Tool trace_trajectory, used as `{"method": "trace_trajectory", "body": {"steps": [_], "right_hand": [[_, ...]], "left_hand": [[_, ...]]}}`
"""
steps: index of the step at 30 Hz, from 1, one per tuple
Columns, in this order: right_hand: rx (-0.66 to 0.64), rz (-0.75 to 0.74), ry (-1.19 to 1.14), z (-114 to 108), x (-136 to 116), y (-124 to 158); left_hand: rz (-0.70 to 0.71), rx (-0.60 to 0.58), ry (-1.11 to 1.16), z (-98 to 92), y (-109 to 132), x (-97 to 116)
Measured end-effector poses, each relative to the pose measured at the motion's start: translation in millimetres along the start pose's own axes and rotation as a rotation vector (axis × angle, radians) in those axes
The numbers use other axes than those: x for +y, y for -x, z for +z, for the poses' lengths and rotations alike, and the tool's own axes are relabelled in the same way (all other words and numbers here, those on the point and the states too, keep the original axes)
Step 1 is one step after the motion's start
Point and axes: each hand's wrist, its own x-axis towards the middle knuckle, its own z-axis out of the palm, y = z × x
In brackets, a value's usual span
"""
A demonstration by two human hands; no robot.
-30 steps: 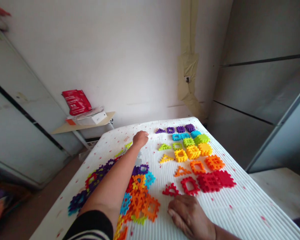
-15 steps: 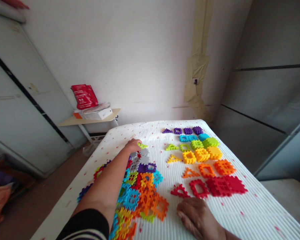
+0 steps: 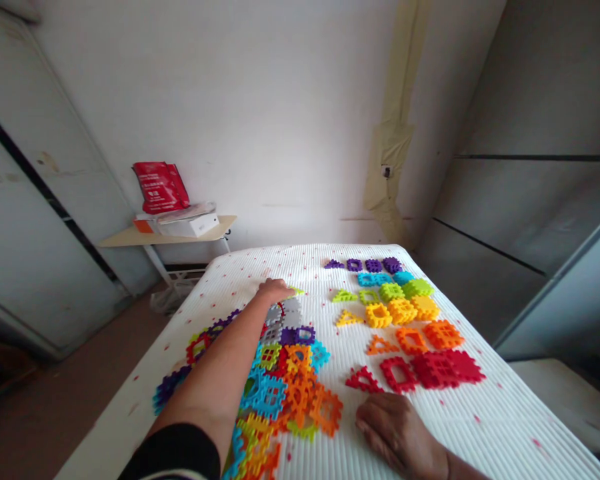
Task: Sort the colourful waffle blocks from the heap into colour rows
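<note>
My left hand [image 3: 275, 290] reaches far across the white ribbed table [image 3: 480, 427], fingers curled on a lime-green plastic tile [image 3: 296, 291] at the far end of a jumbled pile of colourful waffle tiles [image 3: 280, 373]. My right hand [image 3: 397, 430] rests palm down and relaxed on the table near me, holding nothing, just below a red triangle tile [image 3: 363, 381]. To the right lie tiles sorted in rows by colour: purple [image 3: 373, 265], blue [image 3: 375, 279], green [image 3: 393, 291], yellow [image 3: 403, 310], orange [image 3: 443, 333] and red [image 3: 440, 370].
A small shelf [image 3: 170, 235] by the white wall holds a red packet [image 3: 161, 187] and a white box [image 3: 185, 227]. A grey cabinet [image 3: 35, 220] stands at the left, grey panels at the right. Bare floor lies beyond the table's left edge.
My left hand drew back from the far table onto the pile's far end and took hold of the lime-green tile. The right hand stayed put. The camera shifted slightly.
</note>
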Motion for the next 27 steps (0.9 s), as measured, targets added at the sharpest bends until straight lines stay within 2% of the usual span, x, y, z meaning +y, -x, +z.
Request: {"method": "trace_trajectory", "body": {"steps": [3, 7, 9, 13, 17, 22, 27], "right_hand": [[0.002, 0.008, 0.046, 2, -1, 0], [0.000, 0.036, 0.069, 1, -5, -2], [-0.008, 0.046, 0.077, 1, -6, -3], [-0.015, 0.064, 0.103, 2, -6, -2], [-0.031, 0.060, 0.120, 4, -5, -1], [-0.020, 0.042, 0.155, 3, -9, -5], [-0.023, 0.034, 0.201, 3, -10, -5]], "left_hand": [[-0.054, 0.033, 0.015, 6.3, -1, 13], [-0.019, 0.072, 0.078, 14.4, -2, 17], [0.021, 0.082, 0.130, 15.8, -3, 9], [0.105, 0.075, 0.265, 15.8, -3, -21], [0.158, 0.057, 0.401, 14.7, 6, -45], [0.188, 0.078, 0.518, 9.7, 24, -53], [0.237, 0.212, 0.653, -6.0, 45, -51]]}}
